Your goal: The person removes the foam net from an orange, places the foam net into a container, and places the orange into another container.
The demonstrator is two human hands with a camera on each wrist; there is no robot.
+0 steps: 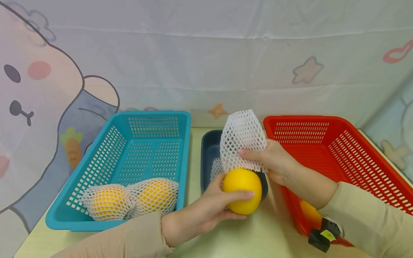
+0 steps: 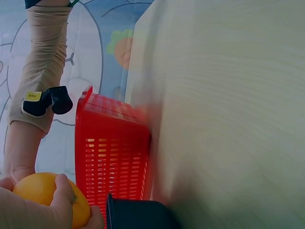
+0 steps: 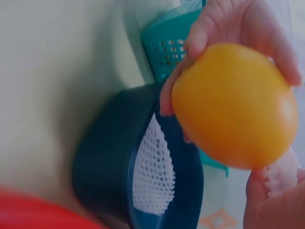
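Observation:
My left hand [image 1: 206,206] holds a bare orange [image 1: 242,182], its thumb across the front and the other fingers around the far side and below. Just above the fruit, my right hand [image 1: 279,161] pinches a white foam net sleeve [image 1: 243,129], which stands upright with its lower edge right at the orange's top. Both hands are over the front of a dark blue bin [image 1: 206,143]. Inside that bin lies another foam net [image 3: 155,176]. From the right wrist, the orange [image 3: 233,105] shows bare and smooth, with fingers behind it.
At the left, a teal basket [image 1: 185,157] holds two netted oranges [image 1: 109,202] near its front. A red basket [image 1: 350,129] stands at the right, with an orange [image 1: 310,213] partly hidden under the right forearm. A printed cloth [image 1: 200,64] hangs behind the table [image 1: 195,143].

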